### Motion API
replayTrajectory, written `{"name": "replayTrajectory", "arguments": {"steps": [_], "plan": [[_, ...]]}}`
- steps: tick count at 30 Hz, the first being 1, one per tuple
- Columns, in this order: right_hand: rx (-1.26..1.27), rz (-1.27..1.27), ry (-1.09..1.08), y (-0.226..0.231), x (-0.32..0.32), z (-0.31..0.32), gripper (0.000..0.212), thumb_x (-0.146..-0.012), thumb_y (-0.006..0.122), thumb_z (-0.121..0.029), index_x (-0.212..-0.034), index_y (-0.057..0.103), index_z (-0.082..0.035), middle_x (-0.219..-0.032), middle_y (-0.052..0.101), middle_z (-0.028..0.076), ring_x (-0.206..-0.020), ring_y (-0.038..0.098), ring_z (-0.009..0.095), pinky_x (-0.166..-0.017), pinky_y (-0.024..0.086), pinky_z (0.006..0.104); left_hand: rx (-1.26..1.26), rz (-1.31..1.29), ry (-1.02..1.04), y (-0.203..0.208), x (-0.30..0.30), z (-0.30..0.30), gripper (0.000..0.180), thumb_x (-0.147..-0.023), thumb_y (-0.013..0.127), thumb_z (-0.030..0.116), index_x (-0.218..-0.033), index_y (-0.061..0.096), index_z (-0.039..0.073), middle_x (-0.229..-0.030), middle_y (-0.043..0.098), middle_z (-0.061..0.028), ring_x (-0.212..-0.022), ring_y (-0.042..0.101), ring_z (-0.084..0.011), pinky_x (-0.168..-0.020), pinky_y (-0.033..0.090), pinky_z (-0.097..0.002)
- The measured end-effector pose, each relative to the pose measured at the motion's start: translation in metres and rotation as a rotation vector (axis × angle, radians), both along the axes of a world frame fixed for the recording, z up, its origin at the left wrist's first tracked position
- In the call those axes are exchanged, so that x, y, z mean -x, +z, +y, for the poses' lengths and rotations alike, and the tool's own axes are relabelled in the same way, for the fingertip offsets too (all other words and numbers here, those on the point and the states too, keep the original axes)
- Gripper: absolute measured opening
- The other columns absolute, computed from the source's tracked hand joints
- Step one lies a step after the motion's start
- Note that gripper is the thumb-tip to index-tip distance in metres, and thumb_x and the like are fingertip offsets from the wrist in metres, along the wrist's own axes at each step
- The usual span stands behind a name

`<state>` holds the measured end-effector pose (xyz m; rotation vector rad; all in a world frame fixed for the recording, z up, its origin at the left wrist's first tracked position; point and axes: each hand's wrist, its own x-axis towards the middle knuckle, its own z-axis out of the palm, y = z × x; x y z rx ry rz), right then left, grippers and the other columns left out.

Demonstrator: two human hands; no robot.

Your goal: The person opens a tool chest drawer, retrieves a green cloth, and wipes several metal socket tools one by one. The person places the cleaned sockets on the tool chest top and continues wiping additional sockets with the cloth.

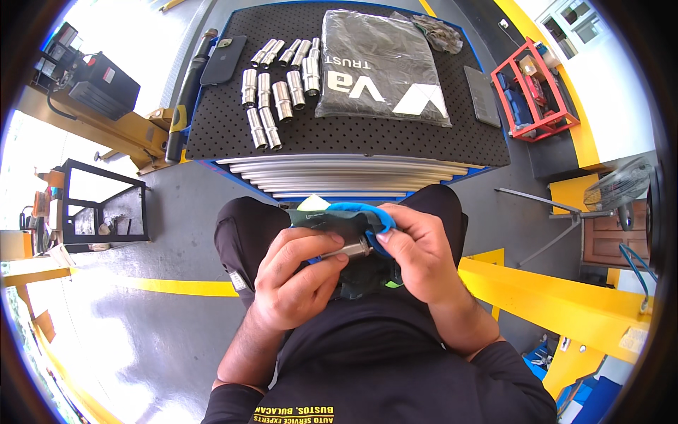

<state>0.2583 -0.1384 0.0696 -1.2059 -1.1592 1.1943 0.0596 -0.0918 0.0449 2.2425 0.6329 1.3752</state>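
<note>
Above my lap, my left hand (pixel 296 272) is closed round a shiny metal socket (pixel 357 247), gripping it between thumb and fingers. My right hand (pixel 422 253) pinches the blue edge of a dark green and blue cloth (pixel 339 222), bunched at the open end of the socket. Part of the cloth hangs below the socket, and some of it is hidden behind my fingers. On the black perforated mat (pixel 212 131) of the tool cabinet ahead, several similar chrome sockets (pixel 283 101) stand or lie in loose rows.
A dark plastic-wrapped package (pixel 381 67) lies beside the sockets, with a crumpled rag (pixel 439 34) behind it. Phones (pixel 224 60) rest near the mat's edges. Cabinet drawers (pixel 339 177) face my knees. A yellow beam (pixel 558 297) crosses at right; a fan (pixel 621 194) stands beyond.
</note>
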Motion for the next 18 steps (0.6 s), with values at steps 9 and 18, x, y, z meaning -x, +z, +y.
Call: {"name": "replayTrajectory", "arguments": {"steps": [9,18], "plan": [[-0.248,-0.235,-0.012,-0.009,-0.004,0.004,0.037,-0.077,0.067,-0.001,-0.114,0.071,0.005,-0.102,0.074,0.017,-0.089,0.072,0.027,-0.084,0.056,0.0325,0.28,0.136,0.132,0.014,-0.002,-0.006,0.039,-0.071,0.086,-0.002,-0.106,0.07,-0.002,-0.098,0.069,-0.0144,-0.079,0.071,-0.0245,-0.069,0.058,-0.033],[-0.384,-0.403,-0.101,-0.017,0.006,0.001,0.04,-0.071,0.065,-0.001,-0.11,0.073,0.003,-0.103,0.073,0.017,-0.092,0.073,0.027,-0.084,0.056,0.0326,0.363,0.078,0.126,0.008,-0.002,-0.012,0.028,-0.075,0.087,0.004,-0.1,0.074,0.002,-0.095,0.07,-0.0117,-0.08,0.073,-0.0247,-0.069,0.059,-0.0337]]}}
